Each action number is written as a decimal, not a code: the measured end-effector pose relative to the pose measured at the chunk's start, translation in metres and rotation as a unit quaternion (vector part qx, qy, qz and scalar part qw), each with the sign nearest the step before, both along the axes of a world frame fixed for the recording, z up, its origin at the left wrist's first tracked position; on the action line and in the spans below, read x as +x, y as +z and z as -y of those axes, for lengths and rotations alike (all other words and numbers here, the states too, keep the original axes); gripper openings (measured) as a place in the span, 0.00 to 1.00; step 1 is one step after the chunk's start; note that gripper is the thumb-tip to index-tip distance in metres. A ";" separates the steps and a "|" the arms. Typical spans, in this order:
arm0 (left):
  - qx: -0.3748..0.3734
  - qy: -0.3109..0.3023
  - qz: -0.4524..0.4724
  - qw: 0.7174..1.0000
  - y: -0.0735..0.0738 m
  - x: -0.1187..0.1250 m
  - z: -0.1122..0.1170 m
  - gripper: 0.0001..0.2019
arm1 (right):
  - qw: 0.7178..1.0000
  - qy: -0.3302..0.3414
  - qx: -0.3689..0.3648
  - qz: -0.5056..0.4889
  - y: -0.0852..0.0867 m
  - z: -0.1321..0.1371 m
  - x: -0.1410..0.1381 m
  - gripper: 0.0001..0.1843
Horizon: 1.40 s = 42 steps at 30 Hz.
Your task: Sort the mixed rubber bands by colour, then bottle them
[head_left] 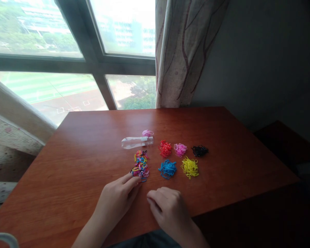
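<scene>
A pile of small mixed-colour rubber bands (141,165) lies near the middle of the table. My left hand (119,194) reaches to its near edge, fingertips touching the bands. Its fingers are close together, and the thumb is partly hidden beneath them. A blue band shows beside the fingertips. To the right, my right hand (167,206) rests low over the table with fingers curled in. Whatever it may hold is hidden. Single-colour piles lie beyond it: red bands (165,149), pink bands (181,150), black bands (199,150), blue bands (167,169) and yellow bands (190,167).
Behind the mixed pile, a clear plastic bottle (134,142) lies on its side, its open neck pointing right. A pinkish-purple item (147,133) sits just behind the neck. The brown table (74,165) meets a window and curtain (186,51) at its far edge.
</scene>
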<state>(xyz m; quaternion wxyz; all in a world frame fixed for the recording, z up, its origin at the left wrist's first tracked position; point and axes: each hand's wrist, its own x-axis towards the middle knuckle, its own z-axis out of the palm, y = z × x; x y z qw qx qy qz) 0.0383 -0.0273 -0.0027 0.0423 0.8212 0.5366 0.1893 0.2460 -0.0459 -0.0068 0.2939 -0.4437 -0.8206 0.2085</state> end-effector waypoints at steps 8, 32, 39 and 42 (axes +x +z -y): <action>-0.037 0.017 -0.088 0.995 0.012 0.016 -0.004 0.08 | 1.000 0.002 -0.012 0.002 -0.004 0.000 0.003 0.10; -0.055 -0.142 -0.108 0.982 0.034 0.062 -0.055 0.06 | 1.000 -0.011 -0.008 -0.017 -0.005 0.001 0.003 0.10; -0.042 -0.123 -0.087 0.988 0.028 0.055 -0.051 0.09 | 0.999 -0.004 -0.019 -0.027 -0.003 0.000 0.004 0.11; -0.017 -0.097 -0.035 0.994 0.023 0.041 -0.044 0.11 | 0.999 -0.002 -0.027 -0.023 -0.003 0.000 0.003 0.11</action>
